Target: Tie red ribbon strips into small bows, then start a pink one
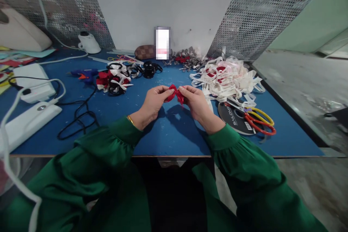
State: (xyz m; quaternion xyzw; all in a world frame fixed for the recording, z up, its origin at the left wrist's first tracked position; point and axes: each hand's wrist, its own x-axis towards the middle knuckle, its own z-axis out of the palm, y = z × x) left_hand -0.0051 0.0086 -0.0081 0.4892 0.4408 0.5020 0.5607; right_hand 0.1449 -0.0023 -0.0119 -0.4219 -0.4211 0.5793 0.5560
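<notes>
A small red ribbon bow is held up over the middle of the blue table. My left hand pinches one loop of it between thumb and fingers. The other side is pinched by my right hand, and a red tail hangs below. On the left lies a pile of black hair ties with red and white bows. To the right of my right hand is a heap of white and pink ribbon pieces.
Scissors with red and yellow handles rest on a black round card. A blue glue gun with a black cord lies left, near white power strips. At the back stand a lit phone and a checked brown case.
</notes>
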